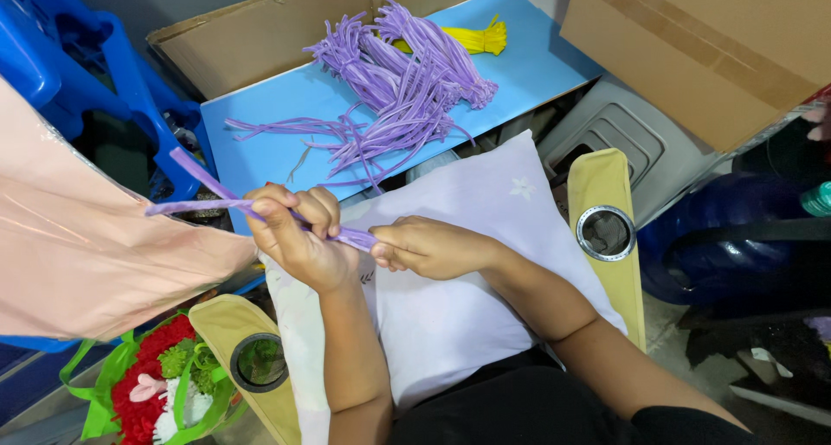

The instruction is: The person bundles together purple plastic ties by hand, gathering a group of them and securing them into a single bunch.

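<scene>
Item: fuzzy lilac pipe-cleaner stems (227, 204), pinched by left hand (299, 237) and right hand (428, 248), frame centre. Risk: loose upper-left ends might have splayed or slipped if either pinch slackened.

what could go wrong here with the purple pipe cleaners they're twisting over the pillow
1. The purple pipe cleaners are pinched only at one spot between the left hand and right hand; the long free ends stick out to the left and might snag the peach fabric.
2. The loose purple pile spreads to the front edge of the blue board, so strands may slide off.
3. The white pillow is a soft base, so a dropped piece could roll off.
</scene>
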